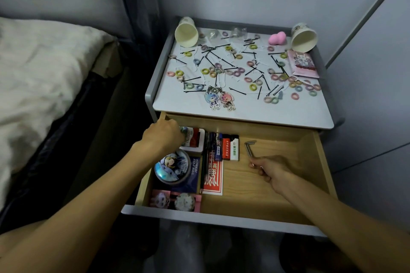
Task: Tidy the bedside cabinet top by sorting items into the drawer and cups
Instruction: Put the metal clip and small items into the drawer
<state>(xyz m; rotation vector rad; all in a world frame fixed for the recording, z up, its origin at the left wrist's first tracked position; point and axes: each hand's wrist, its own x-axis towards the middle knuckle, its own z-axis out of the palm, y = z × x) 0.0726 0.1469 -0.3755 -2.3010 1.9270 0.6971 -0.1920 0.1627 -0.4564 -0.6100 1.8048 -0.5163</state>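
Open wood-lined drawer (266, 186) below the white cabinet top (244, 112): sorting barely begun.

In the drawer, our right hand (270, 169) pinches one arm of a grey L-shaped metal hex key (248, 147). Our left hand (164, 137) curls at a white-and-red box (195, 139) at the back left; we cannot tell whether it grips. We judge that most work remains, since pastel hair ties (205, 71) and black bobby pins (237, 91) litter the top and both cream paper cups (186, 33) lie tipped and empty. A dark blue card (195, 173) reads "HONKAI STAR RAIL"; other labels are illegible.

Left hand (165, 137), right hand (271, 172), both curled.
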